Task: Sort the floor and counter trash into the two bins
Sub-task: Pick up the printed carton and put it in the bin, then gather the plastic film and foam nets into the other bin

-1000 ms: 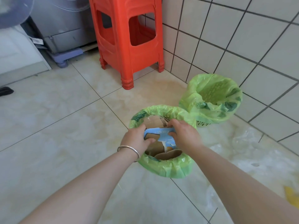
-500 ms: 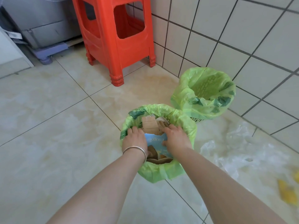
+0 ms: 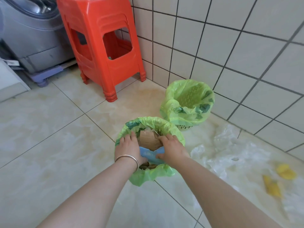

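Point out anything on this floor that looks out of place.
Crumpled clear plastic film is strewn over the floor tiles right of the near green-lined bin, with yellow scraps lying loose beside it. The far green-lined bin looks empty.
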`<state>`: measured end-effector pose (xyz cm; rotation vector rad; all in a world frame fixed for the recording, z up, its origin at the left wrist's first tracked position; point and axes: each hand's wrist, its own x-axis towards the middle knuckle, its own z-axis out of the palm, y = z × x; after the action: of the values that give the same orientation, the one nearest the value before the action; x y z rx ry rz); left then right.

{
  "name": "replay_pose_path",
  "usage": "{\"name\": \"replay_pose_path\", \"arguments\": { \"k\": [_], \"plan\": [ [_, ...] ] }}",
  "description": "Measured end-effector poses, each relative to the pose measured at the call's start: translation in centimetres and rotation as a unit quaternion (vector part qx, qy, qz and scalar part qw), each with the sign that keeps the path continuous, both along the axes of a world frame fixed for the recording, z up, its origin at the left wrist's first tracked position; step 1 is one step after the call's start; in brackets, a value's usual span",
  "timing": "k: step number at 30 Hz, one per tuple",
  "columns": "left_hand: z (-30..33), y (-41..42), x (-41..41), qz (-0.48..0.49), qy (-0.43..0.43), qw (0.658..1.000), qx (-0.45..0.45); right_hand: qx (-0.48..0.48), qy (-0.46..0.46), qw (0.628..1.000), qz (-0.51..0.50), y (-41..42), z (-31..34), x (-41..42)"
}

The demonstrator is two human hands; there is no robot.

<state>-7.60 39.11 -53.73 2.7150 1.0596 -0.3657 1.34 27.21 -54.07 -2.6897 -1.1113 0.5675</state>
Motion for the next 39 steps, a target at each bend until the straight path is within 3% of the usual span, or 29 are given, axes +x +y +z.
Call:
{"name": "replay_pose_path", "arguments": {
  "k": [4,8,11,13,16,20,22,26,39],
  "plan": [
    [2.5,-2.8,-1.3,-0.034,-0.058,0.997,0.032,0.081,-0.013,0.996,-0.031,-3.7,2.4,-0.7],
    [4.5,-6.4,-1.4,-0.069,-0.190,0.973,0.111,0.113,0.026,0.987,-0.114,-9.2,4.4,-0.3],
    [4.3,-8.7,-0.8,-0.193,-0.292,0.928,0.131,0.122,0.061,0.972,-0.193,-14.3,4.3,-0.6],
    [3.8,-10.6,-0.6,-0.280,-0.305,0.906,0.089,0.113,0.092,0.958,-0.246,-17.9,3.0,-1.2],
    [1.8,-13.6,-0.2,-0.361,-0.249,0.898,0.017,0.064,0.136,0.940,-0.307,-23.2,-0.9,-2.7],
    [-1.7,-17.6,-0.1,-0.364,-0.050,0.929,-0.035,-0.005,0.175,0.917,-0.359,-27.7,-6.1,-5.4],
    [-4.2,-19.3,-0.4,-0.356,0.050,0.932,-0.051,-0.019,0.198,0.912,-0.359,-28.8,-8.4,-7.2],
    [-8.8,-21.5,-1.8,-0.348,0.166,0.919,-0.077,-0.064,0.224,0.925,-0.300,-29.1,-11.7,-10.2],
    [-14.8,-24.7,-1.1,-0.264,0.110,0.952,-0.104,-0.122,0.188,0.959,-0.172,-26.3,-18.4,-12.2]
  ]
}}
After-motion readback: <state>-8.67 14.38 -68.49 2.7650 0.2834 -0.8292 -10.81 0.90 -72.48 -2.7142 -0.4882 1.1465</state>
